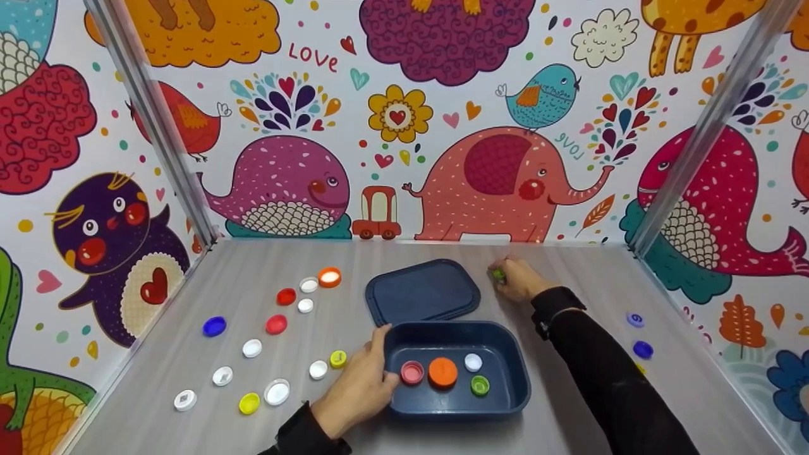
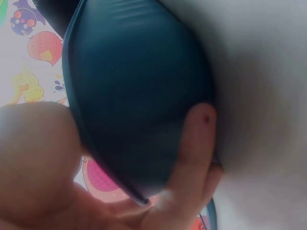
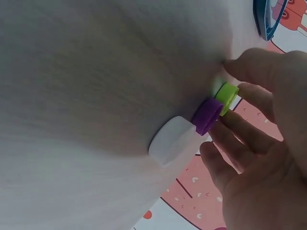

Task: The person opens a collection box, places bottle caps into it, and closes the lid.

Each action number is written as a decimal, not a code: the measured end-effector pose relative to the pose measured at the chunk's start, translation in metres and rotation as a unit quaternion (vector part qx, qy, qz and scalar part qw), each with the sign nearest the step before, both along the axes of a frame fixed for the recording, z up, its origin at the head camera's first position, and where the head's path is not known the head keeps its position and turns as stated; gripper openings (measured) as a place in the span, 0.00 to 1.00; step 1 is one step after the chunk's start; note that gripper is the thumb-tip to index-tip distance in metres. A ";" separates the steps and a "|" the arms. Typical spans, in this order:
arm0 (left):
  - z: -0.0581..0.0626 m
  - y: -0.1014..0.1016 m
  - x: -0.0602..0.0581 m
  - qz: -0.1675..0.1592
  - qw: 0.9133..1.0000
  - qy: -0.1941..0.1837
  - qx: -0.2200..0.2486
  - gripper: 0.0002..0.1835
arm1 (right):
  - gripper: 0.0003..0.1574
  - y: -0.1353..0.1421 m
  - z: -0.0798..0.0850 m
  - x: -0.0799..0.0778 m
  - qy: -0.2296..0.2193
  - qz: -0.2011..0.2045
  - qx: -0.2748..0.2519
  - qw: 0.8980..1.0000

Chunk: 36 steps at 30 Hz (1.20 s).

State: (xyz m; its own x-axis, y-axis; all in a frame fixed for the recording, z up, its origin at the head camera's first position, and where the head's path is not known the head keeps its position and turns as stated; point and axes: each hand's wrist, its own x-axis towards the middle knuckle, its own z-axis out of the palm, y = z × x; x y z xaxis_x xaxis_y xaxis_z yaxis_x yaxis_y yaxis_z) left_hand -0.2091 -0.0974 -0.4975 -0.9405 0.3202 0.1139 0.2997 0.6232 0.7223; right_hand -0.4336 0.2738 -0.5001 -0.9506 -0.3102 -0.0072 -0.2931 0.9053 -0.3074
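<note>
My left hand [image 1: 357, 385] grips the left end of a dark blue plastic box [image 1: 458, 415], thumb over the rim, fingers against the outer wall. Inside lie a pink cap [image 1: 412, 373], a larger orange cap [image 1: 443, 373], a white cap [image 1: 473, 362] and a green cap [image 1: 480, 385]. At the back of the table, my right hand [image 1: 521, 281] is around a lime-green bottle cap [image 3: 226, 97]; its index finger touches the cap while the thumb stands apart. In the right wrist view, a purple cap [image 3: 207, 116] and a white cap [image 3: 171, 141] sit beside it, hidden from the head view.
Behind the box lies its dark blue lid [image 1: 423, 291]. Several loose caps are spread over the left side, among them a blue cap [image 1: 214, 326] and a yellow cap [image 1: 249, 403]. Another blue cap [image 1: 643, 349] lies right of my right arm. Patterned walls enclose the table.
</note>
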 end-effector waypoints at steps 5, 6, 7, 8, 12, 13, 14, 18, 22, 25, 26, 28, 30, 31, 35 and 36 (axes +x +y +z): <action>-0.001 0.000 0.000 -0.001 1.000 0.005 0.000 0.46 | 0.18 0.003 -0.002 0.001 0.033 0.024 0.001 0.999; -0.001 0.000 0.000 0.000 1.000 0.005 0.000 0.46 | 0.16 0.003 -0.002 0.002 0.040 0.028 0.001 0.999; -0.001 0.000 0.000 0.001 1.000 0.003 -0.002 0.46 | 0.15 0.004 -0.002 0.002 0.044 0.030 0.001 0.999; -0.001 0.000 0.000 0.002 1.000 0.002 -0.003 0.46 | 0.13 0.004 -0.003 0.002 0.047 0.032 0.000 0.998; 0.000 0.000 -0.001 0.003 1.000 -0.002 -0.006 0.46 | 0.10 0.005 -0.002 0.003 0.044 0.029 -0.005 0.999; 0.000 0.000 -0.001 0.004 1.000 -0.004 -0.006 0.46 | 0.10 0.005 -0.002 0.003 0.044 0.028 -0.006 0.999; 0.000 0.000 -0.001 0.003 1.000 -0.006 -0.005 0.46 | 0.10 0.005 -0.001 0.004 0.044 0.028 -0.007 0.999; 0.000 0.000 -0.002 0.003 1.000 -0.015 -0.002 0.46 | 0.08 0.007 0.001 0.006 0.053 0.031 -0.009 0.998; 0.001 0.000 -0.002 0.004 1.000 -0.028 0.000 0.46 | 0.08 0.010 0.000 0.011 0.063 0.037 -0.021 0.997; 0.002 0.001 -0.002 0.005 0.999 -0.035 -0.001 0.46 | 0.08 0.011 0.002 0.015 0.072 0.037 -0.037 0.996; 0.002 0.001 -0.002 0.005 0.999 -0.035 -0.001 0.46 | 0.08 0.011 0.003 0.017 0.075 0.037 -0.041 0.996; 0.002 0.001 -0.002 0.006 0.999 -0.033 -0.002 0.46 | 0.09 0.010 0.006 0.021 0.078 0.035 -0.050 0.995; 0.002 0.001 -0.002 0.007 1.000 -0.029 -0.004 0.46 | 0.09 0.008 0.008 0.025 0.080 0.036 -0.056 0.995; 0.002 0.001 -0.002 0.007 1.000 -0.029 -0.004 0.46 | 0.10 0.008 0.010 0.028 0.082 0.040 -0.058 0.994; 0.001 0.002 -0.002 0.009 1.000 -0.028 -0.003 0.46 | 0.12 0.006 0.015 0.039 0.101 0.064 -0.067 0.991; 0.001 0.002 -0.002 0.008 1.000 -0.027 -0.003 0.46 | 0.12 0.006 0.017 0.042 0.106 0.069 -0.069 0.990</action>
State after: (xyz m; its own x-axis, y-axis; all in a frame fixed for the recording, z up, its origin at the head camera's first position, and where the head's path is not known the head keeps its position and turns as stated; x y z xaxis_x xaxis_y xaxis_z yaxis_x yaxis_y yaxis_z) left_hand -0.2107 -0.0957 -0.4964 -0.9499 0.3064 0.0614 0.2514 0.6324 0.7327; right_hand -0.3914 0.2793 -0.4832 -0.8744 -0.4221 0.2394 -0.4830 0.8052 -0.3441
